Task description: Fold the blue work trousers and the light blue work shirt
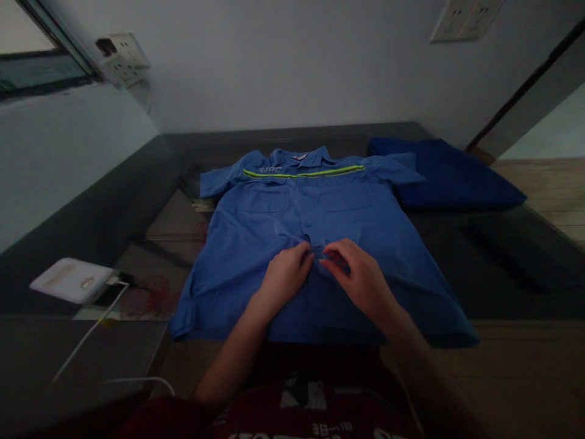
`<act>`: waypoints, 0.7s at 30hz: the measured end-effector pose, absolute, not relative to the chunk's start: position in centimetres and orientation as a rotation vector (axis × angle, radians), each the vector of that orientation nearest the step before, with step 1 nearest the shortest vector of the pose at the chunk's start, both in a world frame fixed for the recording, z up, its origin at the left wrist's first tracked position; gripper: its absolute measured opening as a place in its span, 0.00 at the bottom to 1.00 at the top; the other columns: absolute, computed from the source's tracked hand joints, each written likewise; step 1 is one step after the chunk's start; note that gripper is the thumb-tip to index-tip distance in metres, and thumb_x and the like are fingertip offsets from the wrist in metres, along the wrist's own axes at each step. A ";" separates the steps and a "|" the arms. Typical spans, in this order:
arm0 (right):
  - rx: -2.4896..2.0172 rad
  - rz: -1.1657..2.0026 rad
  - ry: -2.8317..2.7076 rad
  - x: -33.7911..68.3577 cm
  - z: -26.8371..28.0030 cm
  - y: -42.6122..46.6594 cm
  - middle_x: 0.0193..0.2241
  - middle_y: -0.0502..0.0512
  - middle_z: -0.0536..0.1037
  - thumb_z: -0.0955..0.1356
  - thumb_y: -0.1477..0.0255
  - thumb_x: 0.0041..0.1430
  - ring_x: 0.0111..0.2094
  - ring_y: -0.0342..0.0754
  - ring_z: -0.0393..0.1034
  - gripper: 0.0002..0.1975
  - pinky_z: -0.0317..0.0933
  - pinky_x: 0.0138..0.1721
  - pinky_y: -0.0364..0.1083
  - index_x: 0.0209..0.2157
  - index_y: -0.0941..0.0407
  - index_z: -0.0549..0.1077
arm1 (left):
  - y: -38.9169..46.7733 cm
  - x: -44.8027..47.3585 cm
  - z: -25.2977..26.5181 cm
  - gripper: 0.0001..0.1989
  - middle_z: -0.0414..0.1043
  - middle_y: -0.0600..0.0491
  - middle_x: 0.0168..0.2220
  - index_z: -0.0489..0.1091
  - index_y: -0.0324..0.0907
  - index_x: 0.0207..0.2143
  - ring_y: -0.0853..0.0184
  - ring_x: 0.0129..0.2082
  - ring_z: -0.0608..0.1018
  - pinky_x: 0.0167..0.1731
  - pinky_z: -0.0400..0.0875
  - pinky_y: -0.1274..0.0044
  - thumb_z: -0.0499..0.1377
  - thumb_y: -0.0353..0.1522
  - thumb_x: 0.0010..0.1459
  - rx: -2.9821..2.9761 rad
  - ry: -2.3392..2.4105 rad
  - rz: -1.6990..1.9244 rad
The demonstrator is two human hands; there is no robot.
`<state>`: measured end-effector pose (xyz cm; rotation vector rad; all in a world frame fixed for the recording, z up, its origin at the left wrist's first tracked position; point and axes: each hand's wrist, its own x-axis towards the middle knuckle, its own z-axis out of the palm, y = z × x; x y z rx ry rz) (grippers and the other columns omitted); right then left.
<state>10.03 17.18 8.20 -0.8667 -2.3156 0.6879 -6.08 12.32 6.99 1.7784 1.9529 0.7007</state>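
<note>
A blue short-sleeved button-up shirt (347, 213) lies spread face up on a dark table, its collar toward the wall and its hem toward me. A yellow-green stripe crosses its chest. My left hand (289, 268) is closed at the front placket, thumb and forefinger pinching the fabric. Just beside it, my right hand (361, 274) curls in a loose pinch at the same placket, thumb and forefinger tips close together. Whether a button is between the fingertips is hidden. Above my hands, a button (308, 224) shows on the placket.
Folded darker blue cloth (452, 174) lies at the back right, partly behind a sleeve. On the left, a white power bank (75, 280) has a white cable (91, 329) plugged in. Wall sockets (125, 58) sit at the upper left, with more sockets (466, 19) at the upper right.
</note>
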 end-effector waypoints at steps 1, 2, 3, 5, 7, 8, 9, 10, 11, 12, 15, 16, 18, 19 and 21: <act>-0.834 0.693 -2.336 10.5 8.4 16.5 0.35 0.54 0.73 0.64 0.71 0.61 0.37 0.48 0.68 0.04 0.62 0.39 0.46 0.38 0.55 0.69 | 12.2 -6.0 7.1 0.07 0.71 0.53 0.27 0.66 0.43 0.36 0.65 0.28 0.75 0.29 0.63 0.77 0.50 0.33 0.62 1.788 1.971 0.667; -0.802 0.699 -2.367 11.0 8.4 15.7 0.35 0.54 0.73 0.65 0.72 0.61 0.37 0.48 0.68 0.03 0.63 0.39 0.46 0.37 0.55 0.69 | 12.0 -5.9 7.2 0.08 0.72 0.53 0.28 0.66 0.43 0.37 0.64 0.28 0.75 0.29 0.63 0.77 0.49 0.34 0.62 1.791 1.988 0.641; -0.769 0.697 -2.410 11.4 8.4 14.9 0.35 0.54 0.73 0.65 0.72 0.61 0.37 0.48 0.68 0.03 0.63 0.40 0.47 0.36 0.55 0.70 | 11.8 -5.8 7.3 0.08 0.72 0.52 0.28 0.66 0.43 0.39 0.64 0.29 0.76 0.29 0.64 0.76 0.50 0.34 0.62 1.789 2.003 0.622; -0.711 0.649 -2.528 12.0 7.9 13.3 0.36 0.56 0.74 0.68 0.70 0.58 0.39 0.50 0.68 0.05 0.64 0.41 0.50 0.37 0.55 0.71 | 11.3 -5.7 7.4 0.09 0.73 0.52 0.29 0.65 0.43 0.42 0.63 0.30 0.77 0.30 0.65 0.76 0.50 0.34 0.62 1.765 2.025 0.604; -0.701 0.552 -2.638 12.2 7.1 12.1 0.40 0.58 0.73 0.72 0.68 0.51 0.42 0.55 0.67 0.12 0.64 0.42 0.54 0.38 0.55 0.71 | 10.7 -5.6 7.6 0.10 0.74 0.52 0.29 0.64 0.44 0.45 0.63 0.30 0.77 0.30 0.65 0.77 0.51 0.34 0.62 1.739 2.030 0.602; -0.713 0.508 -2.674 12.3 6.7 11.7 0.41 0.60 0.73 0.74 0.68 0.49 0.43 0.57 0.67 0.15 0.65 0.42 0.56 0.39 0.55 0.72 | 10.4 -5.6 7.6 0.10 0.74 0.53 0.29 0.64 0.44 0.46 0.63 0.30 0.77 0.30 0.65 0.77 0.51 0.34 0.62 1.730 2.030 0.598; -0.734 0.479 -2.691 12.4 6.3 11.4 0.43 0.61 0.72 0.74 0.69 0.47 0.44 0.58 0.66 0.17 0.65 0.42 0.57 0.40 0.55 0.72 | 10.1 -5.6 7.6 0.10 0.74 0.53 0.30 0.64 0.45 0.46 0.63 0.30 0.77 0.30 0.65 0.77 0.51 0.33 0.62 1.724 2.032 0.591; -0.753 0.471 -2.697 12.4 6.1 11.4 0.44 0.61 0.72 0.75 0.71 0.46 0.44 0.58 0.66 0.18 0.65 0.43 0.57 0.40 0.55 0.71 | 9.8 -5.6 7.6 0.09 0.74 0.53 0.30 0.64 0.45 0.45 0.64 0.30 0.77 0.30 0.65 0.77 0.50 0.33 0.62 1.723 2.033 0.580; -0.760 0.479 -2.697 12.4 6.0 11.4 0.44 0.61 0.71 0.74 0.73 0.46 0.45 0.58 0.66 0.18 0.65 0.44 0.56 0.40 0.55 0.71 | 9.5 -5.6 7.5 0.08 0.74 0.53 0.30 0.64 0.45 0.43 0.64 0.31 0.77 0.29 0.65 0.77 0.50 0.33 0.62 1.725 2.031 0.568; -0.755 0.500 -2.694 12.4 5.9 11.6 0.44 0.61 0.71 0.74 0.75 0.47 0.45 0.57 0.66 0.17 0.65 0.45 0.56 0.40 0.56 0.71 | 9.3 -5.5 7.3 0.07 0.74 0.53 0.31 0.65 0.45 0.42 0.64 0.31 0.77 0.30 0.64 0.77 0.50 0.32 0.62 1.730 2.025 0.563; -0.711 0.611 -2.680 12.4 6.3 12.5 0.43 0.59 0.71 0.72 0.76 0.49 0.44 0.54 0.66 0.12 0.64 0.46 0.54 0.38 0.56 0.71 | 8.7 -5.4 6.5 0.06 0.74 0.53 0.32 0.65 0.44 0.38 0.65 0.32 0.76 0.31 0.64 0.78 0.50 0.31 0.61 1.749 1.984 0.602; -0.698 0.662 -2.669 12.5 6.4 12.8 0.42 0.58 0.72 0.71 0.76 0.51 0.43 0.53 0.66 0.10 0.64 0.45 0.53 0.37 0.55 0.72 | 8.6 -5.4 6.2 0.05 0.73 0.53 0.32 0.65 0.44 0.37 0.66 0.32 0.76 0.31 0.64 0.78 0.50 0.30 0.61 1.754 1.974 0.632; -0.684 0.767 -2.628 12.5 6.6 13.3 0.40 0.56 0.72 0.70 0.75 0.53 0.42 0.51 0.67 0.06 0.64 0.44 0.51 0.35 0.55 0.71 | 8.5 -5.4 5.7 0.06 0.72 0.54 0.31 0.66 0.43 0.35 0.67 0.30 0.74 0.31 0.63 0.78 0.50 0.31 0.61 1.764 1.961 0.691; -0.679 0.817 -2.597 12.6 6.6 13.5 0.39 0.56 0.72 0.69 0.75 0.54 0.41 0.50 0.67 0.04 0.64 0.44 0.50 0.34 0.55 0.71 | 8.4 -5.5 5.5 0.06 0.71 0.54 0.30 0.66 0.43 0.34 0.67 0.29 0.73 0.30 0.63 0.78 0.50 0.31 0.61 1.772 1.949 0.716; -0.686 0.904 -2.523 12.6 6.5 13.8 0.37 0.54 0.73 0.68 0.75 0.57 0.40 0.48 0.68 0.01 0.64 0.43 0.48 0.33 0.55 0.71 | 8.2 -5.6 5.5 0.08 0.70 0.54 0.29 0.66 0.42 0.32 0.68 0.28 0.72 0.30 0.63 0.78 0.50 0.31 0.62 1.791 1.903 0.760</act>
